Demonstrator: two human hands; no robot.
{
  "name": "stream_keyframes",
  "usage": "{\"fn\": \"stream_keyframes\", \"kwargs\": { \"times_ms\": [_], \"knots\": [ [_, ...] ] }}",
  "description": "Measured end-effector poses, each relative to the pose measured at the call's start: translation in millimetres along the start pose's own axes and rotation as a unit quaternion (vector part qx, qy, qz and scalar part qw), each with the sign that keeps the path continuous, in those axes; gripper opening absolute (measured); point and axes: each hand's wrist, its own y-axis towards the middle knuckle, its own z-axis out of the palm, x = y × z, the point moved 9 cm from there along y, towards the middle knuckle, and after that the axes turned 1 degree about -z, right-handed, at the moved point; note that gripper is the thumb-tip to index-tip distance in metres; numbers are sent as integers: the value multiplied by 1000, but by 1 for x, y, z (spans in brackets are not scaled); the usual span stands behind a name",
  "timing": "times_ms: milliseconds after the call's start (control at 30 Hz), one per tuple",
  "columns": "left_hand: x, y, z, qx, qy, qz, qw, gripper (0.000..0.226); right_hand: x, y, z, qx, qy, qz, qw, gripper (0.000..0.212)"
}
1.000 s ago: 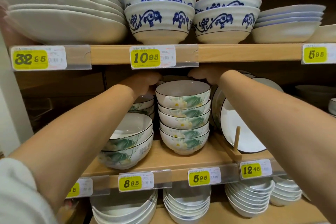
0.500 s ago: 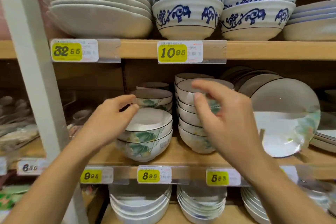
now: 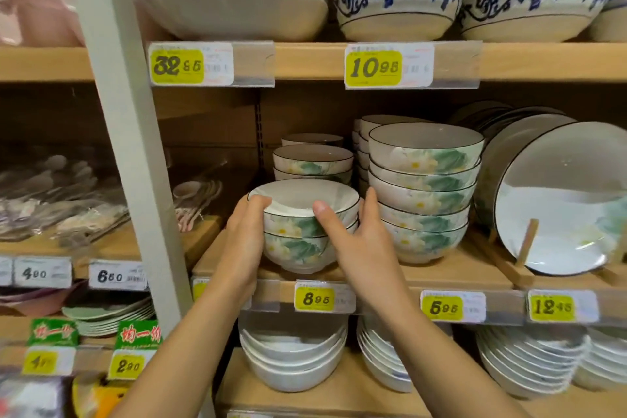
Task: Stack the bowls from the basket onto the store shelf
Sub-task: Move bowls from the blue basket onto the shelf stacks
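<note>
Even, soft overhead light fills the shelves; recesses behind the bowls sit in shadow. The far left edge blurs, wide-angle distortion bends the white upright post (image 3: 129, 146), and faint glare lies on the tilted plate (image 3: 559, 200).

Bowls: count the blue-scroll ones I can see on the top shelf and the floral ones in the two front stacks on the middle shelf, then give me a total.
Blue-scroll bowls: 4
Floral bowls: 7, with 2 in the left stack and 5 in the right stack
Total: 11
</note>
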Motion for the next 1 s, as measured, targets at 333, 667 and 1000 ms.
{"fn": "stream_keyframes", "kwargs": {
  "times_ms": [333,667,1000],
  "knots": [
    [0,5,-1,-77,9,80,994,38,-5,10,-1,5,15,-21,1000,47],
    [4,7,-1,-54,38,51,997,44,-1,8,3,51,-41,10,998,82],
    [-60,97,-1,-38,162,-67,984,56,97,69,16,38,-289,-95,952,25]
  ]
}}
